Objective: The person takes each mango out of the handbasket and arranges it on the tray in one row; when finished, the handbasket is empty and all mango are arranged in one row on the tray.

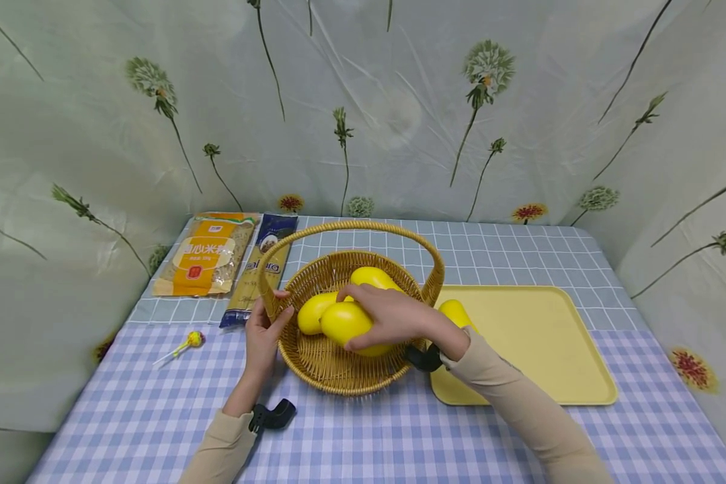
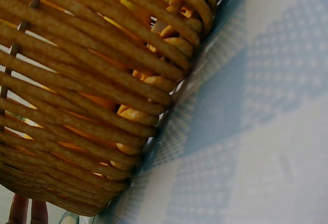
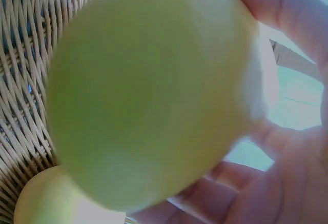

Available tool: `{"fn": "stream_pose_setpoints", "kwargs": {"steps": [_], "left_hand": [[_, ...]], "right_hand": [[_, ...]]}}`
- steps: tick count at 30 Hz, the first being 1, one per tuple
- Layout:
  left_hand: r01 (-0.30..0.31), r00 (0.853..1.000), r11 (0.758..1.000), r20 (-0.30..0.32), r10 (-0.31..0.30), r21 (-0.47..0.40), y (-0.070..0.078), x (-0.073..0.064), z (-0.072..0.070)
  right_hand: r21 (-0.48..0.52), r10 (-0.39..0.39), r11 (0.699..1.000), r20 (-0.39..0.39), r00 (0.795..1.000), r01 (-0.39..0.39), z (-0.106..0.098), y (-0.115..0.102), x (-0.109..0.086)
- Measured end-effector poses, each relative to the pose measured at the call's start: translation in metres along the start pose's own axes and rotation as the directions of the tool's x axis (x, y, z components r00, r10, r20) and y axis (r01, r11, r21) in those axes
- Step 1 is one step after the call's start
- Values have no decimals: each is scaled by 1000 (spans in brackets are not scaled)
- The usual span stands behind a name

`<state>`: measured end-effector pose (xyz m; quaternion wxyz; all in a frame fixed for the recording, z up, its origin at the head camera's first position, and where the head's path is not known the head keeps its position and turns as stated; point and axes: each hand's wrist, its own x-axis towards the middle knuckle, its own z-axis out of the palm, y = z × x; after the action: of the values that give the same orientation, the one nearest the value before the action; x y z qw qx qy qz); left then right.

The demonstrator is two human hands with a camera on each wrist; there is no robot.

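In the head view my right hand grips a yellow mango within the round wicker basket. The right wrist view shows the thumb and fingers curled round this mango, with part of another mango below. Two other mangoes lie in the basket, a left mango and a back mango, partly covered by the hand. My left hand holds the basket's left side by the foot of its tall handle. Close up, the left wrist view has the woven wall and two fingertips.
A yellow tray lies right of the basket, with another mango at its left side, partly behind my right arm. Back left are an orange food packet and a blue-and-gold packet. A lollipop lies nearer on the checked cloth.
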<state>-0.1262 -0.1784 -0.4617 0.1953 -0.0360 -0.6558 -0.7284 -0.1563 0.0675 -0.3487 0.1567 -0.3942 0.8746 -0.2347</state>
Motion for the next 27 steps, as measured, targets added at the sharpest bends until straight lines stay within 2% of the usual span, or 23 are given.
{"fn": "stream_pose_setpoints", "kwargs": {"steps": [4, 9, 18, 27], "left_hand": [[1, 1000, 1000, -1, -1, 6, 0, 0, 0], [-2, 1000, 1000, 0, 2, 4, 0, 0, 0], [-5, 1000, 1000, 2, 5, -3, 0, 0, 0], [-21, 1000, 1000, 2, 21, -17, -1, 0, 1]], "right_hand": [[16, -28, 999, -108, 994, 30, 2, 0, -6], [64, -64, 995, -228, 972, 80, 4, 0, -14], [209, -73, 962, -424, 903, 176, 7, -2, -32], [240, -98, 936, -524, 846, 257, 9, 4, -52]]}}
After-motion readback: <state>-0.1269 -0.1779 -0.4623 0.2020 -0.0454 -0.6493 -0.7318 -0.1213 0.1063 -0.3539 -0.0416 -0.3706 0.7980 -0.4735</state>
